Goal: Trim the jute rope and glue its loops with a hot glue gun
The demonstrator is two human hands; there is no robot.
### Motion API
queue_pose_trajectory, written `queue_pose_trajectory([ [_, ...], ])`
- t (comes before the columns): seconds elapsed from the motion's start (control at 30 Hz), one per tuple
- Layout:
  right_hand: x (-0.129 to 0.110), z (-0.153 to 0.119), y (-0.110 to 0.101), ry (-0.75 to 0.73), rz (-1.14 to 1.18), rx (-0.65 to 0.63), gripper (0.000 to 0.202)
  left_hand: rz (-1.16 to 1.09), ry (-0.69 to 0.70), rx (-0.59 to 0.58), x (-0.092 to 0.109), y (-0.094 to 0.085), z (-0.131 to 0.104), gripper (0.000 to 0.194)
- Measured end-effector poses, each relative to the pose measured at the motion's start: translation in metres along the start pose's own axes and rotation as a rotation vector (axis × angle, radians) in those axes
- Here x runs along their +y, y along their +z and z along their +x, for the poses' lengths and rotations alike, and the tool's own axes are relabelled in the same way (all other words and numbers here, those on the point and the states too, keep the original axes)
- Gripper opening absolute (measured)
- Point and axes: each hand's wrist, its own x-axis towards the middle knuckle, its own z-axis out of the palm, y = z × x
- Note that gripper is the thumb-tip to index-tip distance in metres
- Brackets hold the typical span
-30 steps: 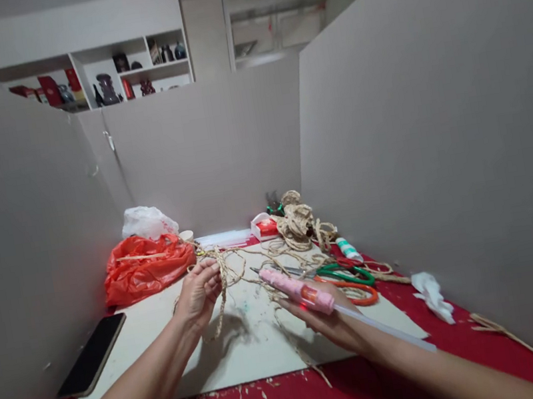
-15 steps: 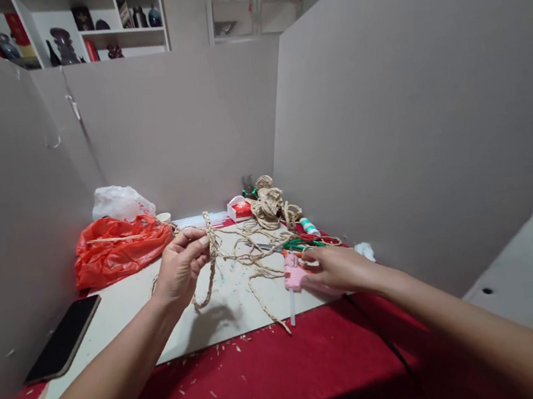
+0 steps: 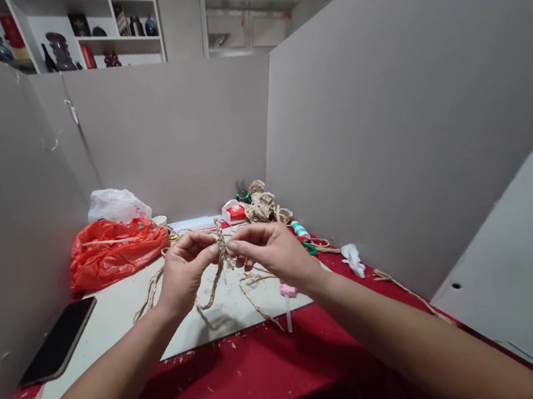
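**Left hand pinching braided cord above the board; right fingertips close beside it**

Left hand (image 3: 187,269): thumb and fingertips closed on the braided cord (image 3: 219,230), which is held up over the middle of the white board (image 3: 113,318), lower part curving toward the person. Right hand (image 3: 277,251): fingertips drawn narrow at the braid's right side; cannot tell whether they grip a strand.

Surroundings: loose cord (image 3: 261,308) on the board between the forearms. Pink glue gun (image 3: 287,288) with translucent stick, mostly hidden by right hand and wrist. Green handle (image 3: 309,247) partly covered behind that hand; teal-and-white bottle (image 3: 299,228) and crumpled tissue (image 3: 353,260) farther right. Phone (image 3: 60,341) across the board's left edge.

Containers: red plastic bag (image 3: 117,260), thin stick on top, contents hidden; white plastic bag (image 3: 116,206) behind it. Paper cup (image 3: 159,221), interior not discernible. Red-and-white box (image 3: 234,212) beside cord coils (image 3: 261,207); contents unclear.

Surface, room: red cloth (image 3: 253,370) under the board, fibre scraps scattered. Grey partitions (image 3: 169,127) on three sides; shelving (image 3: 119,37) beyond, bearing vases.
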Motion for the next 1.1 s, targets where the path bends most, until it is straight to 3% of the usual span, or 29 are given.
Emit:
queue_pose_trajectory([
  [0.3,0.017,-0.002,0.006,0.095,0.113,-0.033,0.032,0.121,0.069,-0.009,-0.01,-0.002,0.001,0.013],
  [0.77,0.022,-0.002,0.004,0.148,0.111,0.026,0.032,0.264,0.016,0.028,-0.013,-0.003,0.002,0.01],
  [1.1,0.022,-0.007,-0.008,0.197,0.067,-0.09,0.033,0.104,-0.114,-0.008,-0.012,0.002,0.001,0.015],
])
